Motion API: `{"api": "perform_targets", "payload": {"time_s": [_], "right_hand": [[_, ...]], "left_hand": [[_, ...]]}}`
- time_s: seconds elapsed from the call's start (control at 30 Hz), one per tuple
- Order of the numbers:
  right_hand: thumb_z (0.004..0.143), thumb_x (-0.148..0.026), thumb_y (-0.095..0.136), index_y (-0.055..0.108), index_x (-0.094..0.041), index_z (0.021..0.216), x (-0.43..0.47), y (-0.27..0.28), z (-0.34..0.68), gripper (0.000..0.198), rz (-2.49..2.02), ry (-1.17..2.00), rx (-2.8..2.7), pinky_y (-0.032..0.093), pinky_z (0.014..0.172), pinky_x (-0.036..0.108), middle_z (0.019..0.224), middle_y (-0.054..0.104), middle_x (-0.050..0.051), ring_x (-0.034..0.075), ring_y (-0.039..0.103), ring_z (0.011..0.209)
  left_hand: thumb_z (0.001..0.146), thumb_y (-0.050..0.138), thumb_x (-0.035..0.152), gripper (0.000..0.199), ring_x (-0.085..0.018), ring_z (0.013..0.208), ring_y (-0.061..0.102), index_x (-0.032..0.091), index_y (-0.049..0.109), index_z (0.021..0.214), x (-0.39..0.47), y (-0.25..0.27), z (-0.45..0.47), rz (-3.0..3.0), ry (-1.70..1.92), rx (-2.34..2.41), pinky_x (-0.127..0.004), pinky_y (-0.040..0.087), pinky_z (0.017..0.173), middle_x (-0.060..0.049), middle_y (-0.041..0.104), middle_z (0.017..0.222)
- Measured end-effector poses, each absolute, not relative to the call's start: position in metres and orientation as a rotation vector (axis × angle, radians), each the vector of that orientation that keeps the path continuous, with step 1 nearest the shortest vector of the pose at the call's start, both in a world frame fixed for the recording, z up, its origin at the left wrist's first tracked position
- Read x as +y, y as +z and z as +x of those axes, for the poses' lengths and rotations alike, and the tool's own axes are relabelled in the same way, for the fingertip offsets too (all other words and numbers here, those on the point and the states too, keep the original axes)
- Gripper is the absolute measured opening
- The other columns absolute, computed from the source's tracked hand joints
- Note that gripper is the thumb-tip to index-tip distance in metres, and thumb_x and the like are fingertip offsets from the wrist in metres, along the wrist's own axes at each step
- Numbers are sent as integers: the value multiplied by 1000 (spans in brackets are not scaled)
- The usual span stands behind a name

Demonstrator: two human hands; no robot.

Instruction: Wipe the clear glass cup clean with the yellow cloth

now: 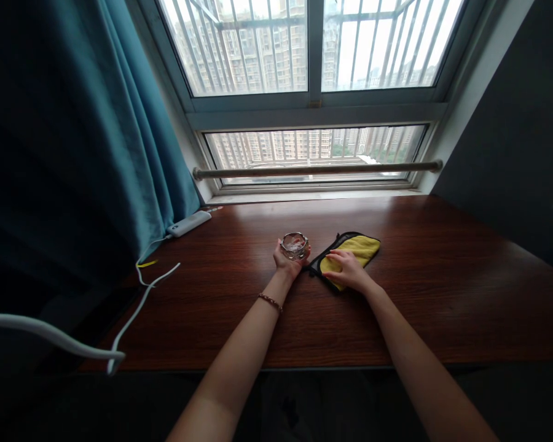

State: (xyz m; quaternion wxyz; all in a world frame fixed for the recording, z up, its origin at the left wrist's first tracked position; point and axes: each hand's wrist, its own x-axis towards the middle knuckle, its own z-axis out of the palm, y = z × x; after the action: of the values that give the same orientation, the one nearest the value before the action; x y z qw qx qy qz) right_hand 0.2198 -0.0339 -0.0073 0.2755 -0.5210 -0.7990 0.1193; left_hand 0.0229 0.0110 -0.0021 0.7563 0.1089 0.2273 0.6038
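My left hand (290, 263) holds a small clear glass bowl (295, 244) with a wavy rim, its fingers wrapped round the sides from below. To the right of it a yellow cloth (362, 247) with a dark border lies on the brown wooden table (239, 276). Over the cloth's near part is my right hand (350, 271), thumb and fingers apart and slightly bent. Its fingertips seem to touch the cloth; no fold of it shows gripped between them. A dark corner of the cloth reaches close to my left wrist.
A white power strip (190, 224) lies at the table's back left, by the blue curtain (142, 153). White cables (142, 291) run along the left edge, near a small yellow strip (147, 264). Behind the table, a rail (313, 170) crosses the window.
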Motion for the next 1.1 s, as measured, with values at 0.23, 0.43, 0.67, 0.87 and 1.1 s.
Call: {"api": "perform_targets", "payload": {"time_s": [0.23,0.43,0.67,0.87,1.1], "right_hand": [[53,-50,68,53,-16,111,-87,22,194,69,-1698,436,-2270,35,82,43,117,44,16,31,43,100],[61,-38,65,60,-17,96,-83,57,215,41,-1347,862,-2374,41,66,25,87,60,6,16,54,74],[54,-41,67,68,-16,78,-32,38,271,35,-1432,1035,-2405,35,53,21,65,58,0,12,49,61],[60,-40,62,68,-14,74,-35,30,269,30,-1347,1051,-2336,33,50,20,58,55,-1,10,46,55],[66,-36,60,67,-15,70,-40,34,261,23,-1258,855,-2153,40,61,23,70,58,2,13,52,66]], "left_hand": [[74,35,54,56,-27,75,59,6,58,90,14,0,19,262,1314,436,-39,48,59,-19,60,83],[75,33,54,56,-28,77,59,7,58,91,16,0,14,204,1338,437,-38,49,58,-18,60,83],[74,33,53,55,-27,78,59,7,58,90,18,0,11,160,1361,417,-38,49,58,-19,60,84],[73,34,54,54,-29,79,59,8,58,90,20,-5,10,165,1337,433,-37,49,57,-20,61,85],[74,32,54,56,-28,78,59,8,57,93,19,-5,11,173,1330,432,-37,48,57,-19,60,86]]}}
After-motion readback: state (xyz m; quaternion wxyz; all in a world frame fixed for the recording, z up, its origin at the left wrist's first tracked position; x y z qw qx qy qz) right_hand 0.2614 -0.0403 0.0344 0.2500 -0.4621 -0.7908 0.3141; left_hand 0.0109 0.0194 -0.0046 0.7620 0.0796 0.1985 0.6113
